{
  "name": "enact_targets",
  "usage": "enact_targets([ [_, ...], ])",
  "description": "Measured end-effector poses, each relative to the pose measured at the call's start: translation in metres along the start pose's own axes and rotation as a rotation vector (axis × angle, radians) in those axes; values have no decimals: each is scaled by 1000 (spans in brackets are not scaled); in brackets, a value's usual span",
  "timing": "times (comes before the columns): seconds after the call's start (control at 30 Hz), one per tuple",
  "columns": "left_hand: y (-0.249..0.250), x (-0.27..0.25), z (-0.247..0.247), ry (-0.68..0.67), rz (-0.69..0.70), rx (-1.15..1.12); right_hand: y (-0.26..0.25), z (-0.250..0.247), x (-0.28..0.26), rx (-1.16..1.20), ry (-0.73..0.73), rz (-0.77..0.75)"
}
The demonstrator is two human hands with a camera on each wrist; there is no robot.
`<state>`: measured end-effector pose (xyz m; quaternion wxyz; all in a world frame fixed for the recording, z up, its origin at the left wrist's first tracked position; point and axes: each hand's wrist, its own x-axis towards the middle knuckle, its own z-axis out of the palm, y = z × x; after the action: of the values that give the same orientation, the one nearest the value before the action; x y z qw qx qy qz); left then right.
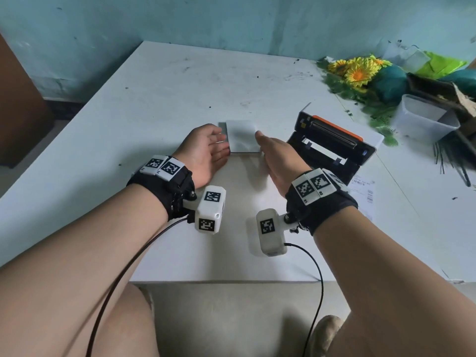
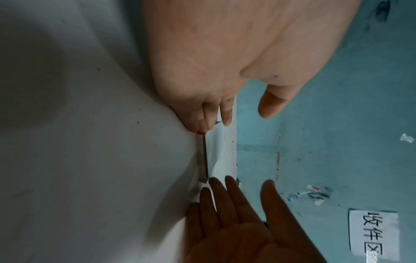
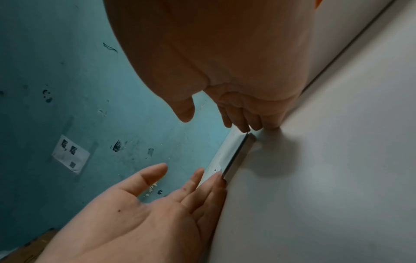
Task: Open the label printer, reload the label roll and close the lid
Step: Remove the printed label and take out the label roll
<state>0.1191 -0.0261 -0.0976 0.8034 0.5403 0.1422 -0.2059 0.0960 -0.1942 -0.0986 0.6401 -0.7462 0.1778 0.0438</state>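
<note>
A flat white stack of labels [image 1: 242, 136] lies on the white table [image 1: 154, 104], left of the label printer [image 1: 332, 143]. The printer stands open, its orange-trimmed lid [image 1: 334, 124] tilted back and the black paper bay showing. My left hand [image 1: 213, 145] is at the stack's left edge and my right hand [image 1: 268, 148] at its right edge, both with fingers extended. In the left wrist view my left fingertips [image 2: 202, 124] touch one end of the stack [image 2: 216, 156]. In the right wrist view my right fingertips [image 3: 247, 124] touch the other end of the stack [image 3: 231, 154].
Artificial sunflowers [image 1: 358, 70], a clear plastic tub [image 1: 425, 119] and a cardboard box [image 1: 438, 91] crowd the table's far right. A printed label sheet [image 1: 363, 189] lies in front of the printer. The table's near edge [image 1: 231, 280] is just past my wrists.
</note>
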Motion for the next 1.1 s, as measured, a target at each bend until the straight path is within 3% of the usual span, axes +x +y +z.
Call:
enact_targets([
  [0.23,-7,3,4,38,64,66,0,6,-2,67,24,-25],
  [0.47,-10,12,1,139,120,86,4,1,3,237,115,67],
  [0.77,9,35,7,151,-31,217,7,-5,10,224,83,89],
  [1.1,-1,55,5,267,8,321,2,-4,6,356,54,149],
])
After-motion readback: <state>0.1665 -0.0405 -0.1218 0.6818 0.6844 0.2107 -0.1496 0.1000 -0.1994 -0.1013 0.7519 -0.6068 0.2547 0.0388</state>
